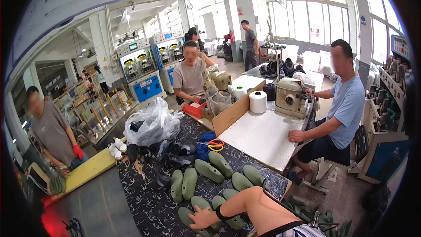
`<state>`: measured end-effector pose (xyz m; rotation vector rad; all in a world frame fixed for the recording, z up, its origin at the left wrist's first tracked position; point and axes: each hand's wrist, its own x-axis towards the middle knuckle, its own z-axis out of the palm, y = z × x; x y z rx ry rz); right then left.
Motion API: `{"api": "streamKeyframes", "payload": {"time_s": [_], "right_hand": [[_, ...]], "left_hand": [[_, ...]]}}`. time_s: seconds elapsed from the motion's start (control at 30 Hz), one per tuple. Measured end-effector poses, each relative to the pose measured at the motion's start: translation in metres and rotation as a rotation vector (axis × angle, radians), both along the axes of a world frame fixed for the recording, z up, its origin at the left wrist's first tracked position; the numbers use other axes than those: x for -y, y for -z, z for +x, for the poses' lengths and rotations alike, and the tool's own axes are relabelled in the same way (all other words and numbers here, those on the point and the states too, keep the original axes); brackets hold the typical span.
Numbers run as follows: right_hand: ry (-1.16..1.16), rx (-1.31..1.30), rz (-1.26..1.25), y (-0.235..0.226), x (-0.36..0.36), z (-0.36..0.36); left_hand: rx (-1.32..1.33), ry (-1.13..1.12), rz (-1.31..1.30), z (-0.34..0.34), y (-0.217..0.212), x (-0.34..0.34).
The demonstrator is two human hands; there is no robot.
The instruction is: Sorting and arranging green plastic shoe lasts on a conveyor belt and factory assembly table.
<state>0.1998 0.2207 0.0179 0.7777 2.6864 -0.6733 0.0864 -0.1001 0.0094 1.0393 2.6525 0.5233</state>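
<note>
My right hand (201,218) reaches in from the lower right, a black band round its wrist. Its fingers are spread, lying over green shoe lasts at the near edge of the dark patterned table (140,210). One green shoe last (186,216) lies beside the fingertips. Several more surround it, among them a green shoe last (190,183) farther off and another green shoe last (208,171) near the middle. My forearm partly covers some of them. My left hand is out of view.
Beyond the lasts lie orange-handled scissors (215,145), dark shoe uppers (162,158) and a clear plastic bag (153,123). At right, a person in light blue (346,101) sits by a sewing machine (290,98) and a white thread cone (258,102). Another person (52,127) wears a red glove.
</note>
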Motion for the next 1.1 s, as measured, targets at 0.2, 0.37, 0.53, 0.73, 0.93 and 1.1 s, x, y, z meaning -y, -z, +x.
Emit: {"api": "streamKeyframes", "payload": {"time_s": [0.2, 0.37, 0.53, 0.73, 0.93, 1.1], "right_hand": [[0.006, -0.034, 0.029, 0.014, -0.003, 0.000], [0.010, -0.031, 0.107, 0.010, 0.001, -0.001], [0.018, -0.041, 0.107, 0.000, 0.005, 0.000], [0.019, -0.026, 0.137, 0.004, 0.005, 0.004], [0.069, -0.041, 0.066, -0.010, 0.011, -0.006], [0.206, 0.020, 0.069, -0.019, 0.008, 0.005]], "left_hand": [[0.017, -0.074, -0.139, 0.008, -0.024, -0.010], [0.035, -0.134, -0.269, 0.013, -0.039, -0.016], [0.104, -0.130, -0.376, 0.008, -0.048, -0.016], [-0.008, -0.049, -0.397, 0.013, -0.043, -0.014], [-0.135, -0.029, -0.222, -0.006, 0.002, -0.002], [-0.149, -0.173, -0.041, -0.002, -0.019, -0.016]]}}
